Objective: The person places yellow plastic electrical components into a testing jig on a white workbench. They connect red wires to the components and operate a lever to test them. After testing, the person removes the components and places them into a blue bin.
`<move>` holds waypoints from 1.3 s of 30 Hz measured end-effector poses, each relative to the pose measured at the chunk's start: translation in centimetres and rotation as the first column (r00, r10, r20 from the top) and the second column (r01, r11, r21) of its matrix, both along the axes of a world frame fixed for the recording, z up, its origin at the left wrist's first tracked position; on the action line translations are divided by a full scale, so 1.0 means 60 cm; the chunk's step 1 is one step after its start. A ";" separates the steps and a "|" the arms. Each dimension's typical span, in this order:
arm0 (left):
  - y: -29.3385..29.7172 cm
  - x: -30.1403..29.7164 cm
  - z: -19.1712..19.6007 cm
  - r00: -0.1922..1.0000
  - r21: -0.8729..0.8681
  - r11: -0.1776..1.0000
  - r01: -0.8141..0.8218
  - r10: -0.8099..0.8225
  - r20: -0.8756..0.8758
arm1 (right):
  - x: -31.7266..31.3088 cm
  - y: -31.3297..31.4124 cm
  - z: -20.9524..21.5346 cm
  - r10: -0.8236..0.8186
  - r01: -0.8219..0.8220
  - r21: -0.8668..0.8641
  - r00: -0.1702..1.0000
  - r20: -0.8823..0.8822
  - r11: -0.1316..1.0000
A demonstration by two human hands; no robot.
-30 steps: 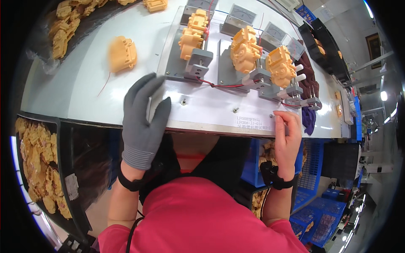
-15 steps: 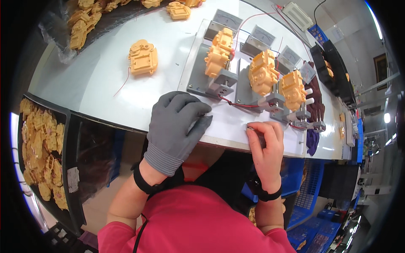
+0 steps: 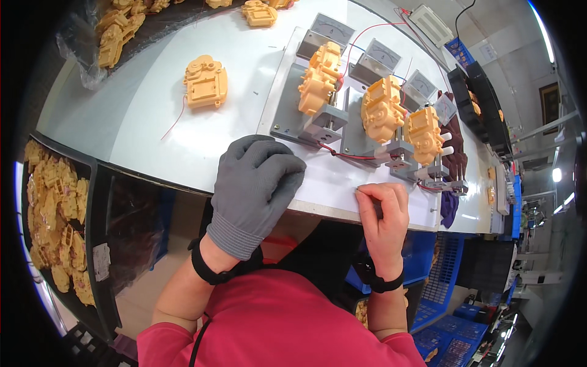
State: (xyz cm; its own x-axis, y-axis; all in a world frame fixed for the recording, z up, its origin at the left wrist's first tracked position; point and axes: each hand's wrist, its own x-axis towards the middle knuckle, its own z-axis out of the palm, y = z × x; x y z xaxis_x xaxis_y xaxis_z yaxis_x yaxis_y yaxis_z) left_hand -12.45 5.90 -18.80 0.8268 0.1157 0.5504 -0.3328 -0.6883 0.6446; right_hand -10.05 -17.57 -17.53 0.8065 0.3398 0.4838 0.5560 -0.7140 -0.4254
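My left hand (image 3: pixel 257 180), in a grey knit glove, rests at the front edge of the white worktable, fingers curled and closed; their tips are hidden. My right hand (image 3: pixel 385 211) is bare, thumb and forefinger pinched at the same edge; whatever sits in the pinch is too small to make out. Beyond the hands, three yellow plastic housings stand on grey test fixtures: a left one (image 3: pixel 320 78), a middle one (image 3: pixel 382 109) and a right one (image 3: pixel 423 134). Another yellow housing (image 3: pixel 206 82) with a thin red wire lies on the table to the left.
Analog panel meters (image 3: pixel 330 27) stand behind the fixtures. A red-and-black cable (image 3: pixel 348 156) runs along their front. A black crate (image 3: pixel 92 202) of yellow housings stands at the left; more housings (image 3: pixel 119 37) lie on plastic film at the back left. Dark cloth (image 3: pixel 452 147) lies at the right.
The left thumb has drawn in against the curled fingers, closing the gap between them. The right hand keeps its pinch and has shifted down slightly. The view has moved a little.
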 end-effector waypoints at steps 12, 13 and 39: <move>-0.002 -0.001 -0.004 1.000 -0.018 1.000 -0.012 0.012 0.016 | -0.017 -0.104 0.027 -0.284 0.281 -0.083 0.958 -0.029 0.956; -0.001 -0.001 -0.004 1.000 -0.022 1.000 -0.008 0.008 0.014 | -0.019 -0.109 0.023 -0.291 0.287 -0.069 0.955 -0.051 0.955; -0.002 -0.004 -0.002 0.999 -0.010 1.000 0.017 -0.018 -0.043 | -0.019 -0.112 0.017 -0.256 0.257 -0.001 0.962 -0.095 0.966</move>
